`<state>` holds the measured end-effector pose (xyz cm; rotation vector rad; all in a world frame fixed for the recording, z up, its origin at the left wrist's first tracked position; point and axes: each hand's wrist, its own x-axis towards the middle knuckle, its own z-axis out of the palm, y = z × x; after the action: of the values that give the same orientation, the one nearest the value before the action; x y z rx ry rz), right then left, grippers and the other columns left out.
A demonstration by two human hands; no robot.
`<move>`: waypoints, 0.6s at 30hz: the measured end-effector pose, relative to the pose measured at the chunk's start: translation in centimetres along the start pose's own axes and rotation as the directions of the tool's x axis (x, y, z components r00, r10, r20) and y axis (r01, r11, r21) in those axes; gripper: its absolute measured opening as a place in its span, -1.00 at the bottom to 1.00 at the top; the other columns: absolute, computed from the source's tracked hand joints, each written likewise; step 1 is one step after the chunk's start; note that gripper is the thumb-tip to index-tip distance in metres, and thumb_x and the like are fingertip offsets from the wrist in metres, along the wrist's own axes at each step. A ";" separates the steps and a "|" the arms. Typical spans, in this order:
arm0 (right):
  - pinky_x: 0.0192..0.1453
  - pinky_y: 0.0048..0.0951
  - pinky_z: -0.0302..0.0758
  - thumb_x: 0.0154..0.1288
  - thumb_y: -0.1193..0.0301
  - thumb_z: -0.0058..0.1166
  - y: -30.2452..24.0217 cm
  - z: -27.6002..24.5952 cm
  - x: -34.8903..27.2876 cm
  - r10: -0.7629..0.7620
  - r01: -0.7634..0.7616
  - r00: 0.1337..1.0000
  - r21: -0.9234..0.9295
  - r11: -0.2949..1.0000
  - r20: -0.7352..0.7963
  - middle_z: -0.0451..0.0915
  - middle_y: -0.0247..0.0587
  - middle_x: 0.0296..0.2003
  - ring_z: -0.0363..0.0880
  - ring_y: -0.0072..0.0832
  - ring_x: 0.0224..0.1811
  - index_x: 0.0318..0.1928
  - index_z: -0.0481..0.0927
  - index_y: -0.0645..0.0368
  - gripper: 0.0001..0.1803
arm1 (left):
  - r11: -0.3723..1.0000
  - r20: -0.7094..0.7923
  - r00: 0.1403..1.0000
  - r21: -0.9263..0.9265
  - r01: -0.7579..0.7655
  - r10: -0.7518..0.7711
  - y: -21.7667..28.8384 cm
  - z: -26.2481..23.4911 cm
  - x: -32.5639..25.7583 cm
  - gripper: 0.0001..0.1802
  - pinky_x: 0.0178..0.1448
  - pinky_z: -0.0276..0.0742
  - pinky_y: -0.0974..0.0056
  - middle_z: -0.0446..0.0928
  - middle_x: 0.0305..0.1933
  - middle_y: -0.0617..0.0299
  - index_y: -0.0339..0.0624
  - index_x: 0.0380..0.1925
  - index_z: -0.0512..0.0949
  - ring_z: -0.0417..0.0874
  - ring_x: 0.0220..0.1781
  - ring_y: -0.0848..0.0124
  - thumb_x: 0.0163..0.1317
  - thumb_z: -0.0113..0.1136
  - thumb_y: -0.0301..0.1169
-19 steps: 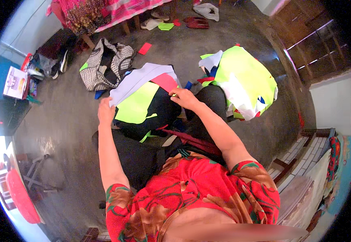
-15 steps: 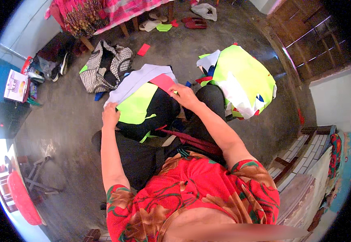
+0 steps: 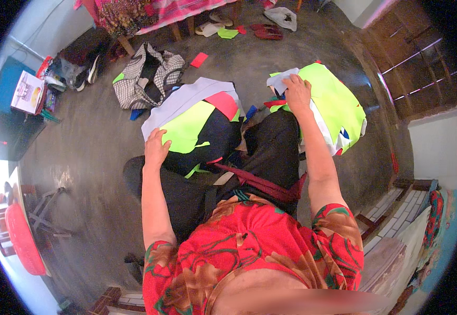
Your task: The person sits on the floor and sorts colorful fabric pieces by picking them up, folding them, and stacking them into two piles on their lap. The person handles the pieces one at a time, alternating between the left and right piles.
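Flat cut fabric pieces in light grey, neon green and red lie over my dark-clad left knee. My left hand rests at the near left edge of the green piece, its thumb and fingers apart. Over at the right pile, my right hand has its fingers bent onto a small light grey fabric piece, closed on its edge as far as I can see. Large neon green cloth with white parts covers most of that pile; my right forearm hides some of it.
A checked bag lies slumped open beyond my left knee. A red scrap is on the floor. Shoes, a white plastic bag and a cloth-draped table stand farther back. A red chair is at the left.
My right hand has left the red piece on my knee and reached right to the pile. My left hand has loosened on the fabric edge. The view has shifted slightly.
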<state>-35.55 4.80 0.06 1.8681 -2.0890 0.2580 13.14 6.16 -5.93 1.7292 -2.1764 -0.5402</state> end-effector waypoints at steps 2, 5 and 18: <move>0.21 -0.07 0.27 0.18 0.41 0.05 -0.2 0.0 -0.1 0.023 -0.014 0.997 0.123 0.992 -0.075 0.54 -0.24 0.00 0.44 -0.30 0.14 -0.15 0.61 -0.01 -0.79 | 1.000 0.003 1.000 -0.004 0.018 -0.018 0.1 -0.3 -0.3 -0.53 0.30 0.28 0.05 0.36 0.24 -0.02 -0.17 0.02 0.49 0.37 0.27 0.07 0.06 0.29 -0.38; 0.12 -0.17 0.35 0.17 0.35 0.10 -1.2 -0.9 0.0 0.066 -0.005 0.977 0.288 0.958 -0.203 0.60 -0.26 -0.11 0.53 -0.27 0.01 -0.21 0.60 0.01 -0.84 | 1.000 -0.048 0.999 0.001 -0.018 0.018 0.2 -0.1 -0.2 -0.58 0.26 0.32 0.07 0.42 0.18 -0.02 -0.19 -0.04 0.52 0.41 0.22 0.07 0.06 0.28 -0.38; 0.02 -0.37 0.47 0.36 0.38 -0.01 -17.0 0.2 -6.3 -0.269 -0.639 0.708 0.429 -0.638 0.653 0.59 -0.38 -0.16 0.55 -0.48 -0.10 -0.03 0.51 0.09 -0.79 | 0.535 0.149 0.987 -0.830 0.157 -0.057 4.9 1.6 0.1 -0.62 0.03 0.46 0.33 0.59 -0.13 0.16 -0.29 -0.05 0.53 0.56 -0.09 0.44 0.21 0.24 -0.27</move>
<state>-18.16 8.43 -3.73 1.2528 -2.7214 3.7145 8.18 7.21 -5.08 1.2564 -1.3969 -1.4579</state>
